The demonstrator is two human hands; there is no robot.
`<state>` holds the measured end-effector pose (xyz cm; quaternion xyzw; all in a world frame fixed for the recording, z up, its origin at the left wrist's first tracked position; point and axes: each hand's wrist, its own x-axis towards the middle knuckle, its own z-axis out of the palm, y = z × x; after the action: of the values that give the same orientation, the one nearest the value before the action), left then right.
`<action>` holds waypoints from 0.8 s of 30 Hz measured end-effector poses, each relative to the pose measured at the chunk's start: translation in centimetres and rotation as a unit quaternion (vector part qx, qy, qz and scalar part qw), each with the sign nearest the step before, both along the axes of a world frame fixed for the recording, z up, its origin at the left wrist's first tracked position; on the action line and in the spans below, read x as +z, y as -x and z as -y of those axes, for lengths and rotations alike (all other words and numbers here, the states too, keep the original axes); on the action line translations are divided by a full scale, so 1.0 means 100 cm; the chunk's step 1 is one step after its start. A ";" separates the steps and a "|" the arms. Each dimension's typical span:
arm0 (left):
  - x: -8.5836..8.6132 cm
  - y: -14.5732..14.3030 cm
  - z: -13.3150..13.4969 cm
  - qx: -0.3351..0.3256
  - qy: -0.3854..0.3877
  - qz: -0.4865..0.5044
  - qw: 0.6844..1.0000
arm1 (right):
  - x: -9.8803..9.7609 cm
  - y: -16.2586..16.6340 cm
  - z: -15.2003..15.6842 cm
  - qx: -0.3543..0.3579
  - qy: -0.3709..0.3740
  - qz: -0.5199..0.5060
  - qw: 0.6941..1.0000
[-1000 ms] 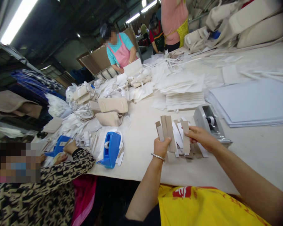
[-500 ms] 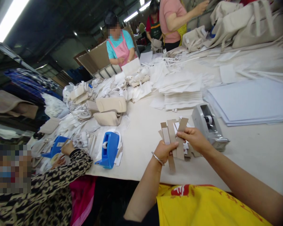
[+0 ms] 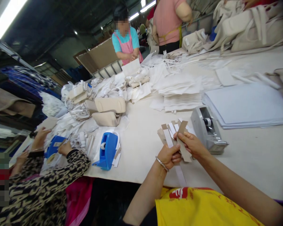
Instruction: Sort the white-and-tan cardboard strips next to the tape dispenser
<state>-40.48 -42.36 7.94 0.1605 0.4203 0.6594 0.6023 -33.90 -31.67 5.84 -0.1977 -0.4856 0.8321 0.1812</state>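
Both hands were closed around a fanned bunch of cardboard strips (image 3: 173,133): left hand (image 3: 170,156) gripped the bottom, right hand (image 3: 188,145) pinched one strip, grey tape dispenser (image 3: 207,129) just beside on the counter (image 3: 250,150).

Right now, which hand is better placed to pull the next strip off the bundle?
Right, probably. The right hand already pinches a brown strip at the fanned top of the bundle, and the grey tape dispenser is on its side. The left hand clamps the bundle of strips low.

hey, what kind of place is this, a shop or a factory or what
Most likely a sewing or bag-making workshop: a long shared table heaped with cut white fabric pieces, beige bags, tape dispensers, and several workers.
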 end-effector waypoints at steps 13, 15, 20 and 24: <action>0.004 0.007 0.003 0.136 0.147 -0.264 0.943 | 0.017 -0.007 -0.007 -0.030 -0.134 0.052 0.989; 0.003 0.006 0.004 0.133 0.152 -0.264 0.943 | 0.015 -0.006 -0.006 -0.011 -0.099 0.044 0.994; 0.003 0.005 0.010 0.126 0.143 -0.210 0.959 | 0.011 -0.003 -0.006 0.026 -0.012 0.047 0.999; 0.002 0.005 0.011 0.128 0.126 -0.178 0.967 | 0.013 -0.003 -0.009 0.043 0.012 0.054 0.998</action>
<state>-41.02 -43.51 8.19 0.1431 0.6172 0.6340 0.4434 -33.59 -30.81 7.17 -0.2230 -0.4929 0.8329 0.1164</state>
